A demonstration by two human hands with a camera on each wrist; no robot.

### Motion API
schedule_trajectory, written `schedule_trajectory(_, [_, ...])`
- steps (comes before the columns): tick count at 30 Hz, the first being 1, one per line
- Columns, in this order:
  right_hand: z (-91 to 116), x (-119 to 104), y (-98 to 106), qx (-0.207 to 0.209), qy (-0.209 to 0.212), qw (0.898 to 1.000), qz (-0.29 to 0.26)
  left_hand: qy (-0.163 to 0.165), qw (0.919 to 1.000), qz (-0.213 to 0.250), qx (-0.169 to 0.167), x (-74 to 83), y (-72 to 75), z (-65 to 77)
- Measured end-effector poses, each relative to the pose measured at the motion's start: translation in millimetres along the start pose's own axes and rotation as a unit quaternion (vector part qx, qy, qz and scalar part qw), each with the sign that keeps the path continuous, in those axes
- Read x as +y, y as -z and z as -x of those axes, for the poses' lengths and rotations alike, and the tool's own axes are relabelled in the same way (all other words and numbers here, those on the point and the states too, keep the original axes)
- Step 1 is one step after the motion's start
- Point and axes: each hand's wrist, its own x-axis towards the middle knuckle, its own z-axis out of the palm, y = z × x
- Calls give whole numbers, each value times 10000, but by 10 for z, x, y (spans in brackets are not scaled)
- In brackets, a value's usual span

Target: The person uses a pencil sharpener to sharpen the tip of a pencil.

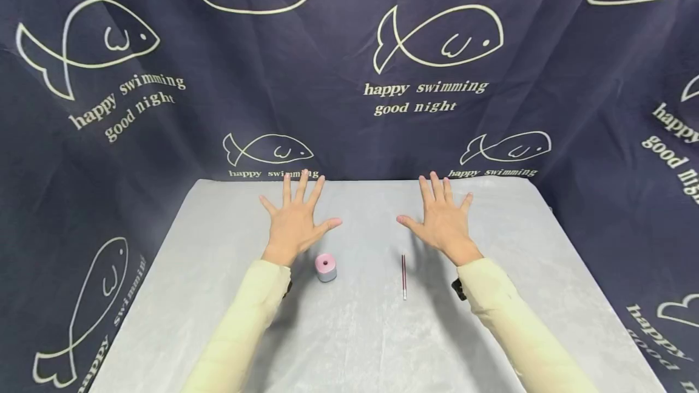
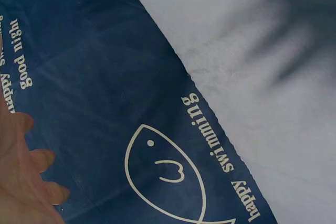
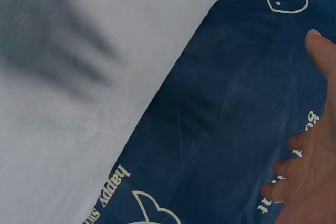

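red pencil (image 1: 404,275) near right hand (image 1: 443,223)

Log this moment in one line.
left hand: spread, empty | right hand: spread, empty | pink-topped cylinder: on table | pencil: on table

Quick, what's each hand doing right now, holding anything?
Left hand: open, fingers spread, holding nothing.
Right hand: open, fingers spread, holding nothing.

navy backdrop (image 1: 338,90) — cream fish print, cream lettering | pink-topped cylinder (image 1: 326,267) — greyish side | dark red pencil (image 1: 404,275) | pale grey table (image 1: 366,332)
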Motion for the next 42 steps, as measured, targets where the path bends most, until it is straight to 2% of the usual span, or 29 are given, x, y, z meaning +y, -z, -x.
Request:
schedule_trajectory(5, [115,59,-82,9,-117,9997,-221,-20,10000,37,8,6,-42,31])
schedule_trajectory(10, [226,34,-259,-201,-215,9976,-619,55,9971,695,-315,58,-156,124])
schedule_trajectory(15, [319,4,-414,-106,-320,9944,-999,173,9906,1291,-409,64,-318,222])
schedule_trajectory(17, [374,3,-481,-100,-349,9914,-1255,279,9830,1752,-473,50,-393,269])
schedule_trajectory(20, [460,13,-591,-126,-377,9847,-1699,475,9638,2573,-511,25,-504,342])
schedule_trajectory(24, [539,22,-733,-68,-482,9730,-2254,474,9417,3315,-325,-14,-635,422])
schedule_trajectory(29, [609,-36,-880,12,-920,9575,-2733,580,9225,3809,-219,-46,-817,521])
schedule_trajectory(33, [689,-122,-1001,-180,-1291,9492,-2864,794,9096,4070,-259,-37,-992,609])
schedule_trajectory(37, [762,-180,-1123,-222,-1528,9423,-2972,849,8977,4322,-113,8,-1195,658])
schedule_trajectory(39, [795,-210,-1165,-191,-1590,9412,-2974,874,8931,4412,48,21,-1291,686])
schedule_trajectory(42, [839,-257,-1235,10,-1530,9498,-2730,913,8838,4575,347,16,-1414,728])
